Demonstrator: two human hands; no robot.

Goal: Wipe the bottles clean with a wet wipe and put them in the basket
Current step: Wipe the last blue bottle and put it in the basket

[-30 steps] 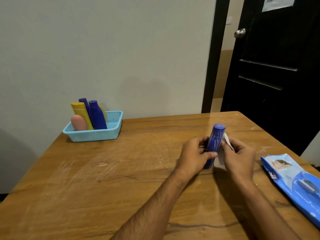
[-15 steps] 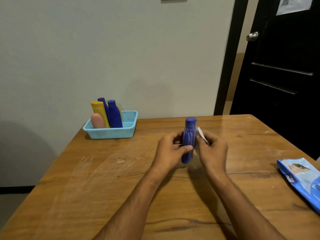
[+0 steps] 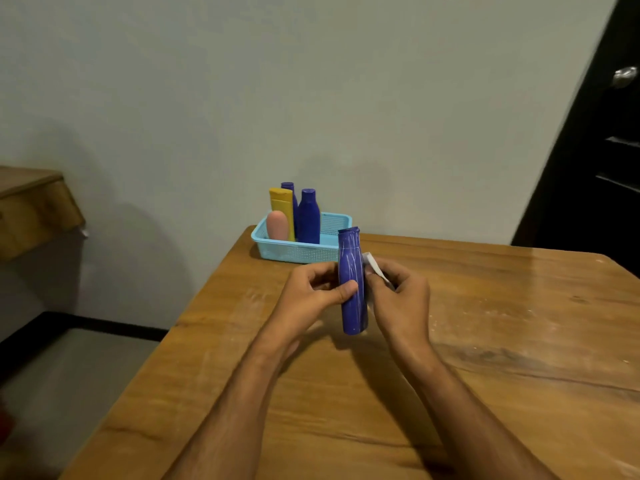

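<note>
**Last bottle gets its wipe-down**

The left hand grips the blue bottle upright, thumb curled across its front, just in front of the basket; the right hand pinches a wet wipe against its side. Four bottles already stand in the basket. This one, apparently streaked, seems the last to go in.

The wooden desk had a glossy, grained top marked with pale smears and white specks, densest near the right side. A light blue mesh basket stood directly on it at the far left corner, close to the wall. The desk's left edge ran diagonally toward the viewer, with grey floor beside it.
</note>
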